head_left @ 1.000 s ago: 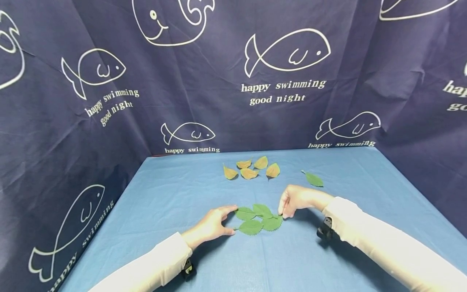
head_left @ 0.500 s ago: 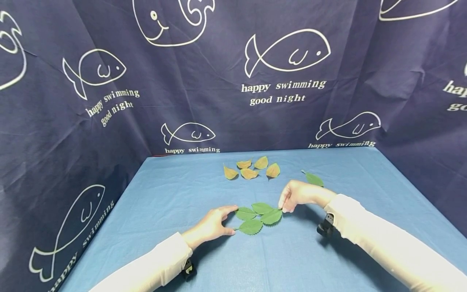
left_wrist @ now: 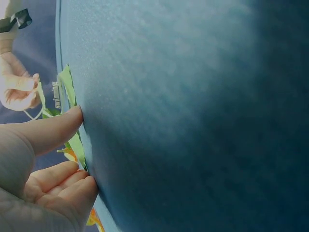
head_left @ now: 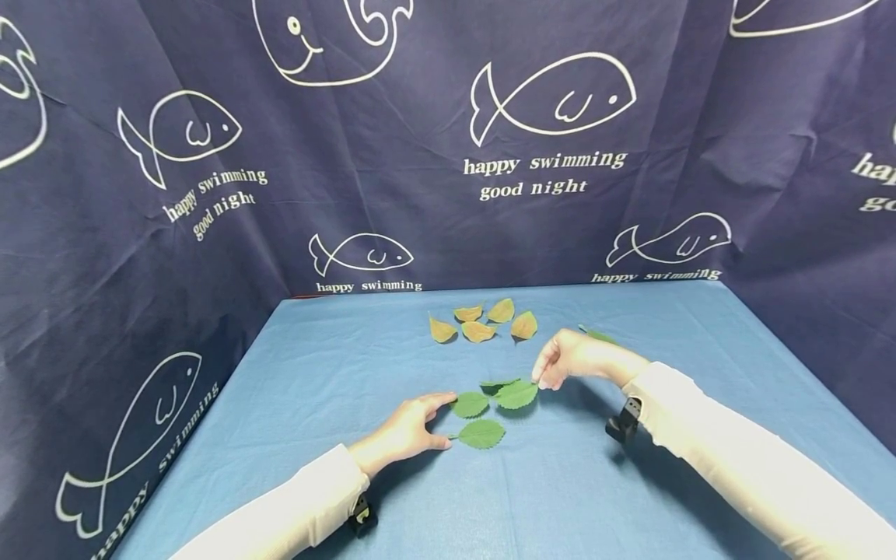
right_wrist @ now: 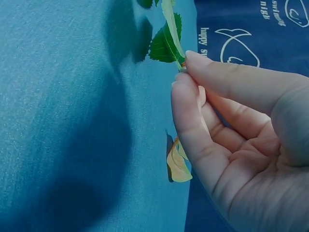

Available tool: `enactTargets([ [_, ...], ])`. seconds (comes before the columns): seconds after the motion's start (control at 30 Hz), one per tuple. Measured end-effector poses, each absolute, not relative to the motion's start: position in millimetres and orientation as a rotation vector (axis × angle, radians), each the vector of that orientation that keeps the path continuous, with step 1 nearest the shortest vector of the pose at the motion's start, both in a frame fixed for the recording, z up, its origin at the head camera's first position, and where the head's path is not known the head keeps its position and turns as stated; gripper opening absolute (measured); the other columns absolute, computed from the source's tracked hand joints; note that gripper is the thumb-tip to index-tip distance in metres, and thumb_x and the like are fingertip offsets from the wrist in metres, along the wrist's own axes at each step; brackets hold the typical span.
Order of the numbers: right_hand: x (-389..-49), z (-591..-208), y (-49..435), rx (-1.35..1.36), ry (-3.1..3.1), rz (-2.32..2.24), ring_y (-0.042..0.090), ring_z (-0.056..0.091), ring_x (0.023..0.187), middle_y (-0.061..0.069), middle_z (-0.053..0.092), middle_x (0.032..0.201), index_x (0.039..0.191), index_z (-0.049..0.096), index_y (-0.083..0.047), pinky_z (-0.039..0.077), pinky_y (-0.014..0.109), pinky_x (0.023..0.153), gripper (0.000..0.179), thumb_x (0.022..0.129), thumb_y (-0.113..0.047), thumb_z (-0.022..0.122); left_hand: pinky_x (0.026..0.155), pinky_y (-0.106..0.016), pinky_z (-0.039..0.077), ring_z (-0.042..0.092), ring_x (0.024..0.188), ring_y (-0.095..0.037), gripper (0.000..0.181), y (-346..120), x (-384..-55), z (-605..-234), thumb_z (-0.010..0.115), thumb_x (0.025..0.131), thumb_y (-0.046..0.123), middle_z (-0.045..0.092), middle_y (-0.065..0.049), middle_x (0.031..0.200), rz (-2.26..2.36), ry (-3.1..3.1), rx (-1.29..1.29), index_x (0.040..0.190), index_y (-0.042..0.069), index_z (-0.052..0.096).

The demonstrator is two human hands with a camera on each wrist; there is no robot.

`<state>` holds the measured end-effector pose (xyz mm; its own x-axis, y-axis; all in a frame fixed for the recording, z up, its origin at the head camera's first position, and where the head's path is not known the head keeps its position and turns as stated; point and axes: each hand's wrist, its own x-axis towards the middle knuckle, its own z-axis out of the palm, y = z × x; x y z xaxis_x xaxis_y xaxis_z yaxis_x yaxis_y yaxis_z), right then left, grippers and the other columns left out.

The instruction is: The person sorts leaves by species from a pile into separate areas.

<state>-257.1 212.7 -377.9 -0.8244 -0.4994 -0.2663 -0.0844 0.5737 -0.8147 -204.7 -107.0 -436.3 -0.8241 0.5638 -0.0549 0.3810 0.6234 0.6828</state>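
Note:
My right hand [head_left: 570, 358] pinches the tip end of a green leaf [head_left: 516, 394] between thumb and forefinger, raised off the blue cloth. In the right wrist view this leaf [right_wrist: 172, 26] appears nearly edge-on. Behind it is a darker green leaf [head_left: 495, 386], tilted; whether it is also lifted I cannot tell. My left hand [head_left: 406, 432] rests on the cloth, thumb and fingers spread apart. Its fingertips touch or nearly touch two flat green leaves, an upper leaf [head_left: 470, 404] and a lower leaf [head_left: 481, 434].
Several yellow-brown leaves [head_left: 478, 332] lie at the back middle of the cloth-covered table [head_left: 336, 350]. Another green leaf [head_left: 598, 336] lies back right, partly hidden by my right hand. Dark curtains [head_left: 434, 210] with fish drawings stand behind and at both sides.
My right hand has moved up and away from me, lifting the pinched leaf off the lower leaf. The leaf behind it has shifted and tilted. My left hand has stayed put.

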Motion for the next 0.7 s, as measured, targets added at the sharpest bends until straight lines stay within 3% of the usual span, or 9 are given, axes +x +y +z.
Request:
enactTargets([
  [0.33,-260.4,-378.5,216.9,-0.499,2.287,-1.227,0.013,0.066,0.067,0.011,0.074,0.081,0.096,0.07,0.012,0.061,0.034,0.072,0.021,0.078,0.002,0.074,0.104,-0.042,0.049,0.054,0.125,-0.038,0.072,-106.0,-204.2,-433.9,0.079,0.08,0.01,0.045,-0.018,0.147,0.971,2.595,0.753,0.144,0.005,0.046],
  [0.7,-261.8,-376.9,227.9,-0.536,2.261,-1.283,0.015,0.067,0.072,0.015,0.074,0.085,0.101,0.067,0.016,0.061,0.031,0.073,0.026,0.08,0.002,0.071,0.103,-0.042,0.049,0.055,0.125,-0.038,0.072,-105.8,-205.2,-435.7,0.079,0.08,0.01,0.045,-0.018,0.147,0.977,2.599,0.758,0.143,0.005,0.046],
])
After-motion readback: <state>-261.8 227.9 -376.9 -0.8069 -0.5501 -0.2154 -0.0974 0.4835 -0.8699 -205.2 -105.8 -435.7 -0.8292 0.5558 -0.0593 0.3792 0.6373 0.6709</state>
